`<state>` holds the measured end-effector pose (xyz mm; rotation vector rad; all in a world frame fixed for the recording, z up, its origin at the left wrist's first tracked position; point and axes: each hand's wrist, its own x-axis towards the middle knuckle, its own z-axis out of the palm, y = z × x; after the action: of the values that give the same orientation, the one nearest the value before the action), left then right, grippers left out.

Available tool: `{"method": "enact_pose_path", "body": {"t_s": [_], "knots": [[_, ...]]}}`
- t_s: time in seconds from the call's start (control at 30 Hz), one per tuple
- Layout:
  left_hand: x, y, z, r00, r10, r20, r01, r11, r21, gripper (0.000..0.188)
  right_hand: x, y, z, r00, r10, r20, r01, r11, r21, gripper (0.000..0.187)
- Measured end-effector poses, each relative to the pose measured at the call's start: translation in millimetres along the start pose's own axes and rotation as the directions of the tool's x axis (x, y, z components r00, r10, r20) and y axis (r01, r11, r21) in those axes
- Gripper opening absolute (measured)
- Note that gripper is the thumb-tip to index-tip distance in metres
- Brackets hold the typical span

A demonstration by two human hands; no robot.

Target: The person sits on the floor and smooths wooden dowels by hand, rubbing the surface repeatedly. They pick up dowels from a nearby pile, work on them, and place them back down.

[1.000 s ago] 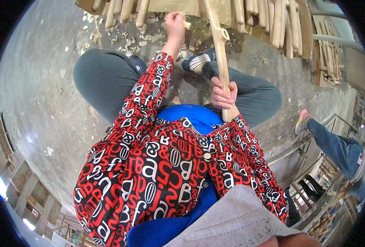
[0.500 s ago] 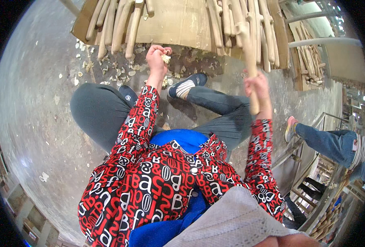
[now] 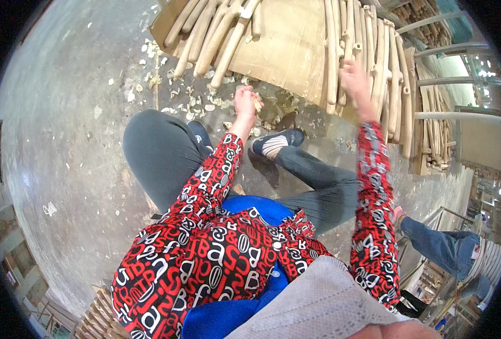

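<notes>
Reaching my right hand (image 3: 355, 79) onto the curved wooden pieces (image 3: 369, 56) stacked on the board (image 3: 287, 45).
Fingers look closed on one piece, blurred; left hand (image 3: 246, 101), below the board, pinches a wood chip (image 3: 257, 103). Pieces seem stiff, light; grip mid-length.

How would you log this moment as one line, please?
left hand: closed on small wood bit | right hand: on curved wooden pieces, grip unclear | floor: chips

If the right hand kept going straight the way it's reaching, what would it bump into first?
Most likely the row of curved wooden pieces stacked on the board. The right hand is blurred and already appears over them, though depth is unclear.
</notes>
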<state>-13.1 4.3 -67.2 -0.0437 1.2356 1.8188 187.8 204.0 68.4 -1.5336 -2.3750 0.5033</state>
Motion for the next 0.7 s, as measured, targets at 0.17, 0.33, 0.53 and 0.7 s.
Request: {"method": "enact_pose_path", "body": {"t_s": [0.17, 0.33, 0.53, 0.7], "knots": [[-3, -10, -7, 0.982, -0.114, 0.15, 0.113, 0.994, 0.013, 0.025, -8, -172, 169, 0.781, 0.066, 0.621, -0.585, 0.427, 0.69, 0.05], [4, -30, -31, 0.976, -0.117, 0.186, 0.129, 0.99, -0.055, 0.027, -21, -239, 234, 0.688, 0.299, 0.661, -0.725, 0.295, 0.622, 0.05], [-10, -25, -15, 0.958, -0.258, 0.122, 0.278, 0.941, -0.194, 0.022, -7, -191, 207, 0.704, -0.111, 0.702, -0.691, -0.339, 0.639, 0.027], [-8, -16, -18, 0.991, -0.12, 0.059, 0.116, 0.991, 0.071, 0.026, -53, -101, 137, 0.669, -0.307, 0.677, -0.739, -0.374, 0.56, 0.038]]}}
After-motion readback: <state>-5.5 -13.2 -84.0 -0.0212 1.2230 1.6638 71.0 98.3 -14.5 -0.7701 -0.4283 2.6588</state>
